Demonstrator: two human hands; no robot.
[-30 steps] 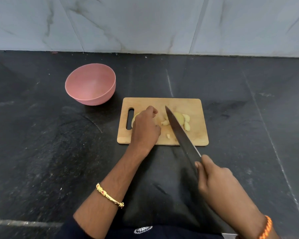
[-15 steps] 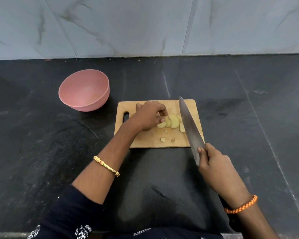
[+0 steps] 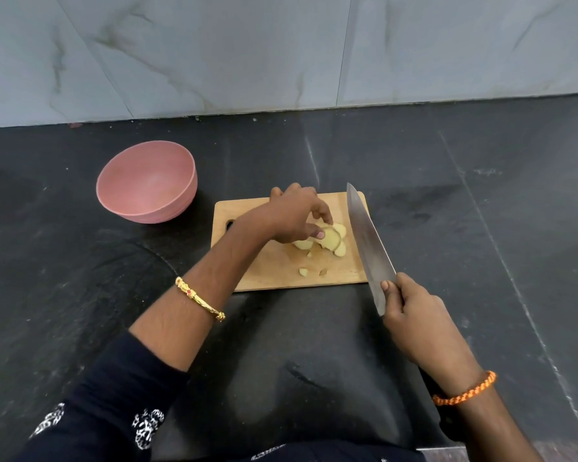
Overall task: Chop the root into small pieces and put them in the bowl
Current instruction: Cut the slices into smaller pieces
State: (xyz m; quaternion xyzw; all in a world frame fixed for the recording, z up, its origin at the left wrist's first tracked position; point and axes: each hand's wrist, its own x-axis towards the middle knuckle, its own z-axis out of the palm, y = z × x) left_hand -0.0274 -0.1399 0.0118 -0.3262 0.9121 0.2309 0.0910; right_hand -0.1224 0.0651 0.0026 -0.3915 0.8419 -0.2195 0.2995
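Pale yellow slices of the root (image 3: 335, 241) lie in a small heap on the wooden cutting board (image 3: 271, 266). My left hand (image 3: 294, 216) hovers over the heap and pinches one slice between thumb and fingers. My right hand (image 3: 417, 320) grips the handle of a large knife (image 3: 366, 241), whose blade lies along the board's right edge, tip pointing away from me. Two tiny bits (image 3: 303, 271) sit nearer the board's front edge. The pink bowl (image 3: 147, 181) stands to the left of the board with nothing visible inside.
The board and bowl rest on a black stone counter (image 3: 80, 278). A grey marble wall (image 3: 281, 51) closes the back. The counter's front edge runs just under my arms.
My left hand moved right along the board onto the slices and took hold of one. The knife swung from the board's middle to its right edge.
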